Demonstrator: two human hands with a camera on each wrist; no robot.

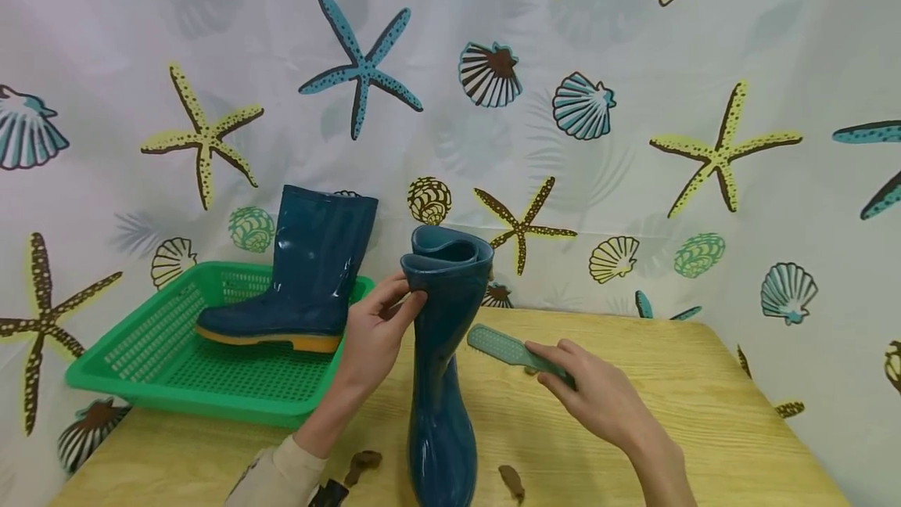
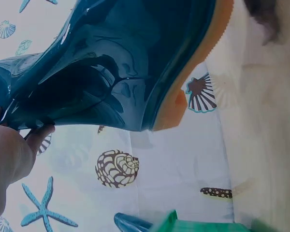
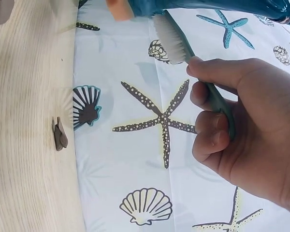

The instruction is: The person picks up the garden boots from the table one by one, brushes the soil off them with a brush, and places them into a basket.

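A glossy blue rubber boot (image 1: 443, 413) is held upright in the middle of the head view, its top edge folded inward. My left hand (image 1: 376, 327) grips the upper shaft from the left, thumb and fingers pinching the rim area. In the left wrist view the boot (image 2: 111, 72) shows its orange sole and heel. My right hand (image 1: 598, 390) holds a green scrub brush (image 1: 503, 344) by its handle, just right of the shaft. White bristles show on the brush (image 3: 171, 38) in the right wrist view, close to the boot.
A green plastic basket (image 1: 232, 405) stands at the left with a second blue boot (image 1: 317, 257) in it. Brown clumps (image 1: 511, 482) lie on the wooden table (image 1: 633, 382) around the held boot. A shell-and-starfish curtain (image 1: 450, 139) hangs behind.
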